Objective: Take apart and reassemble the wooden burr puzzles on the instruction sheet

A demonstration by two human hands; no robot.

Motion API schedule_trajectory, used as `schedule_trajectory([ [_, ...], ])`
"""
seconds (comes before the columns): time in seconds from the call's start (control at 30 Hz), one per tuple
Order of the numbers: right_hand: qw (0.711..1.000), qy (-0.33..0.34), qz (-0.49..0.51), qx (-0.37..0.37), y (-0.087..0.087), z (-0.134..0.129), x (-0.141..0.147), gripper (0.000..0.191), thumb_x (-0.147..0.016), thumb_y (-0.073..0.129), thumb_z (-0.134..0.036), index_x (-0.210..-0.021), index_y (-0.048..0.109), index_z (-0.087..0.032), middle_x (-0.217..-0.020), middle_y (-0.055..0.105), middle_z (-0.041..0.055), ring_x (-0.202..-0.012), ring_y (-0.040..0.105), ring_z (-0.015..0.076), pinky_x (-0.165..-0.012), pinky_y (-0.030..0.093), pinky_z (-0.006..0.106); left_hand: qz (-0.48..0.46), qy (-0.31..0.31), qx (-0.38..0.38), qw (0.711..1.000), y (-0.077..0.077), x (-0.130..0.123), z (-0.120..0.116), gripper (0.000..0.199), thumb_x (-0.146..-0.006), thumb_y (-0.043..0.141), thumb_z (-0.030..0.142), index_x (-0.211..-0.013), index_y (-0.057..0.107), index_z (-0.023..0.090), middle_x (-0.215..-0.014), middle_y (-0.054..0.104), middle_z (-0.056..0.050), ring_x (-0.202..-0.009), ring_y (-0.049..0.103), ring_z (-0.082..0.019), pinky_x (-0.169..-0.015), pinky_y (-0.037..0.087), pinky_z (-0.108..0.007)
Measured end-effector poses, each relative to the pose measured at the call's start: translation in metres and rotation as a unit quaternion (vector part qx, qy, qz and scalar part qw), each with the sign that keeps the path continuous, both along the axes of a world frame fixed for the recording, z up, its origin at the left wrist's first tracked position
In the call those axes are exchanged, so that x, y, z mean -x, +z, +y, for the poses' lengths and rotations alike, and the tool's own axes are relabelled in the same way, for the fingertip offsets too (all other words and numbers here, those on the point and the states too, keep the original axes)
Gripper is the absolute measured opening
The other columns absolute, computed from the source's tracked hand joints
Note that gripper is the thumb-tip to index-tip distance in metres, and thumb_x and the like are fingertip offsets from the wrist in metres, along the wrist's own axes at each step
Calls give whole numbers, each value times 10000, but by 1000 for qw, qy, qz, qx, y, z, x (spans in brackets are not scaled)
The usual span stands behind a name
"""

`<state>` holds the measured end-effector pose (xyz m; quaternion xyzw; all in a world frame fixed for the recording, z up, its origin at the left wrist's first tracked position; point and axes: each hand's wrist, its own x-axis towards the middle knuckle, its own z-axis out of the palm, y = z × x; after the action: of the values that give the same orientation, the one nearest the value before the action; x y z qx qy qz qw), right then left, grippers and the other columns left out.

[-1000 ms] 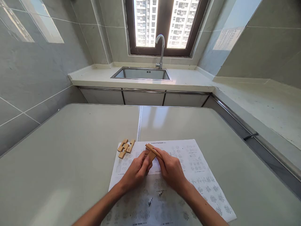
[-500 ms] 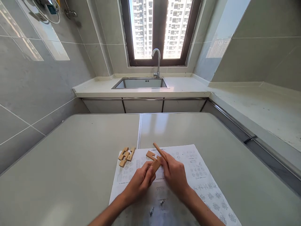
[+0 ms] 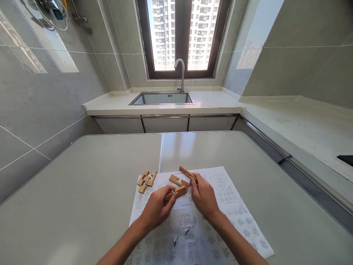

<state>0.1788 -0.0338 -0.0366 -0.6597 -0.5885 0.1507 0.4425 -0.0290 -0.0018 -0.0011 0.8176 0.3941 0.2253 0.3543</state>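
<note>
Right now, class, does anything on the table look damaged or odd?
Yes: two dark, ragged marks on the near part of the printed sheet. They look irregular beside the neat diagrams; whether tears or stains, I cannot tell.

Printed sheet [image 3: 242,224] on pale table [image 3: 82,184]

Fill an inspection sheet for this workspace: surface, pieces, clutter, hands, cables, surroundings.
Surface: pale seamed table; printed sheet on it, with two dark marks.
Pieces: wooden cluster at the sheet's far left corner; notched piece right of the cluster.
Clutter: dark object on the right counter, partly out of frame.
Hands: left hand holds a wooden block; right hand, a wooden bar.
Cables: looped line by the left wall, cable or hose unclear.
Surroundings: sink, faucet, window.
</note>
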Motion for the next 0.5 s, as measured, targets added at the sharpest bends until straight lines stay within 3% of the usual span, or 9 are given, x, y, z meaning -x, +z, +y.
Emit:
schedule_trajectory([
  [0.1,1000,5,-4,-29,-3,2,-1,339,-1111,373,-368,-1084,678,-222,-1009,740,89,-918,694,242,-792,530,350,17,6,-38,999,2,1,2,304,-1032,528,443,-963,681,190,-890,685,-66,-796,615,-205,-739,461,-317],
  [0.3,999,12,-13,-27,-7,4,-3,309,-1105,415,-360,-1063,688,-221,-1014,711,94,-933,665,253,-841,527,394,31,-3,-76,997,-1,0,3,249,-1001,598,398,-901,707,197,-871,692,-77,-854,619,-236,-781,492,-356],
  [0.5,1000,12,-15,-20,-9,3,-4,252,-1089,454,-319,-1090,690,-230,-1044,733,91,-955,673,256,-852,548,405,42,-37,-80,995,-2,2,3,270,-1027,556,380,-891,709,203,-811,668,-69,-866,591,-244,-779,485,-363],
])
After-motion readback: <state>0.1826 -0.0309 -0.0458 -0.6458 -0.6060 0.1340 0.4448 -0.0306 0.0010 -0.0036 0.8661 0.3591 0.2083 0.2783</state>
